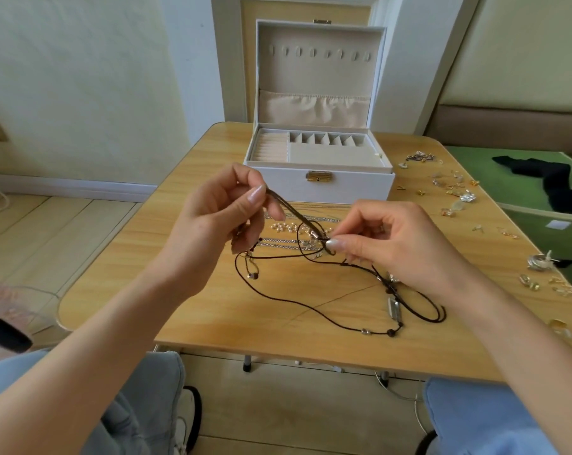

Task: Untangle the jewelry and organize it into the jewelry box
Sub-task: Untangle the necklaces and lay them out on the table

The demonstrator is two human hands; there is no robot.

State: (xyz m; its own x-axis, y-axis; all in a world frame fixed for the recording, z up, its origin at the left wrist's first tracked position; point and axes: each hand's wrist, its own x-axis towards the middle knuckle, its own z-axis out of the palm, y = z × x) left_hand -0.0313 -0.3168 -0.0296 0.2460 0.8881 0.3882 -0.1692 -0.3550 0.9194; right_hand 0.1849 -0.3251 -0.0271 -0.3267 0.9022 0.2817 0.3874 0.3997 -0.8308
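The step in hand is the untangling. The jewelry box stands open at the far edge of the counter, and its compartments look bare, so I judge that nothing has been sorted into it yet. The left hand has a closed grip on a brown strap, pinched between thumb and forefinger and lifted above the counter. The right hand pinches the strap's lower end by its metal clasp, where one of the dark cords loops round it. The rest of those cords lies in slack loops on the counter below the hands, with a silvery pendant near the right wrist. Silver chains and a pearl string lie just behind, and earrings are scattered along the right side. The next move probably calls for easing the clasp end back out through the dark loop with gentle pulls that do not tighten it, then carrying the freed strap to the box
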